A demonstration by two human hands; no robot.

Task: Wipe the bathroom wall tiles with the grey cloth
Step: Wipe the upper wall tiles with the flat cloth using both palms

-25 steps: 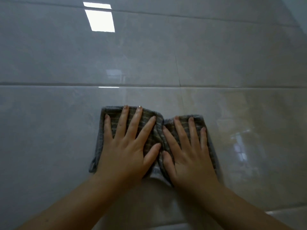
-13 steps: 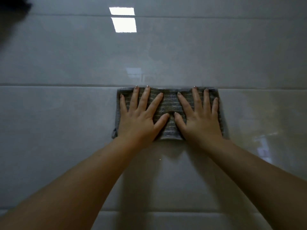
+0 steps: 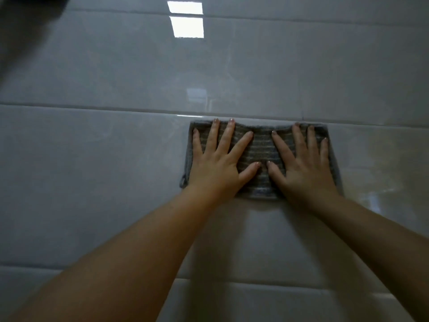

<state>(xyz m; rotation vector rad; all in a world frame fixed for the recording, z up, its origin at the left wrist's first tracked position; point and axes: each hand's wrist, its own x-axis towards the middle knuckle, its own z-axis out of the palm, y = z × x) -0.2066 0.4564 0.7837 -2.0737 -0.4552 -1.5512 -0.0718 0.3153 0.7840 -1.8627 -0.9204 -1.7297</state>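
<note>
A grey ribbed cloth (image 3: pixel 262 147) lies spread flat against the glossy pale wall tiles (image 3: pixel 92 170), its top edge just under a horizontal grout line (image 3: pixel 92 106). My left hand (image 3: pixel 216 163) presses flat on the cloth's left half with fingers splayed. On the right half, my right hand (image 3: pixel 304 168) presses in the same way. The thumbs nearly touch in the middle. A small loop (image 3: pixel 183 181) hangs at the cloth's lower left corner.
The tiled wall fills the whole view, with another grout line (image 3: pixel 69 267) lower down. A bright window reflection (image 3: pixel 186 26) sits at the top. A dark blurred shape (image 3: pixel 21 24) intrudes at the upper left corner.
The cloth was bunched well below the grout line. Both hands have slid it up to the line and spread it flat, then shifted slightly right.
</note>
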